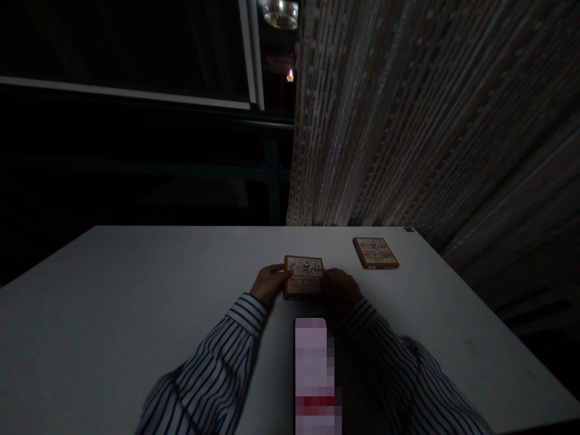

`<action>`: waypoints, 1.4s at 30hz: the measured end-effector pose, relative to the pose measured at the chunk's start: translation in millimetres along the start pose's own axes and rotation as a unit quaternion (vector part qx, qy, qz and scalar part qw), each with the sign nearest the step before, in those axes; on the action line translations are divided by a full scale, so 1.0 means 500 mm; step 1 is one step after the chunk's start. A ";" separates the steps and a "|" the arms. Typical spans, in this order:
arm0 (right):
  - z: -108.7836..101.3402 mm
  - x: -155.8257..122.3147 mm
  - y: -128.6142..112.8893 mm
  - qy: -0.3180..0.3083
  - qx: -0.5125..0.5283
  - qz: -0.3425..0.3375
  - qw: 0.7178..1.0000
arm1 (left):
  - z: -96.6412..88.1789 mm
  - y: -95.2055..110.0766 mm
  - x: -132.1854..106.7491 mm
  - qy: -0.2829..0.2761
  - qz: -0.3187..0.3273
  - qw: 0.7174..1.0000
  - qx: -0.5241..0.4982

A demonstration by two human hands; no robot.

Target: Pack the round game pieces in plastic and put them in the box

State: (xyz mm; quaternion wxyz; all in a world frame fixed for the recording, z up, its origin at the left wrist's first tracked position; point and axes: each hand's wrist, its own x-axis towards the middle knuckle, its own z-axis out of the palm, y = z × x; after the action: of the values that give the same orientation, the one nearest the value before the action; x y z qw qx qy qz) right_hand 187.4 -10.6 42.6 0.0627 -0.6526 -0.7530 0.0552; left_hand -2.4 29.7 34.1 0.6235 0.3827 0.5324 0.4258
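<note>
Between my two hands is a small flat square box [304,284] with a printed picture and dark lettering on its top face. My left hand [269,283] grips its left edge, the thumb lying over the top. At the right edge my right hand [342,287] pinches the same box; its fingers are dark and partly hidden. Whether the box rests on the table or is held just above it, I cannot tell. A second box [376,252] with a matching print lies flat to the right, apart from my hands.
The white table [136,338] spreads out under my arms. Close to me lies a phone [315,362] with a lit, pixelated screen. Behind the table's far right side hangs a string curtain [362,121], and a dark window [127,48] is at the back left. The room is dim.
</note>
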 end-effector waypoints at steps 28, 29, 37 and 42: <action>0.023 0.048 0.012 0.004 0.550 0.095 0.830 | -0.010 0.003 -0.029 -0.085 -0.023 0.980 -0.176; 0.023 0.049 0.010 -0.007 0.569 0.095 0.817 | -0.011 0.007 -0.032 -0.085 -0.024 0.980 -0.178; 0.017 0.037 -0.003 -0.047 0.654 0.087 0.750 | -0.007 0.028 -0.065 -0.084 -0.029 0.980 -0.177; 0.015 0.033 -0.004 -0.047 0.646 0.089 0.756 | -0.004 0.032 -0.075 -0.071 -0.046 0.983 -0.162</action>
State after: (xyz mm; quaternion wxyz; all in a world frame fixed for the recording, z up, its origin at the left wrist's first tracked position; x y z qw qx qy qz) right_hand 181.9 5.6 35.7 0.4291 -0.5175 -0.4790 0.5645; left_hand -9.0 0.0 61.1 0.7329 0.2807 0.4275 0.4488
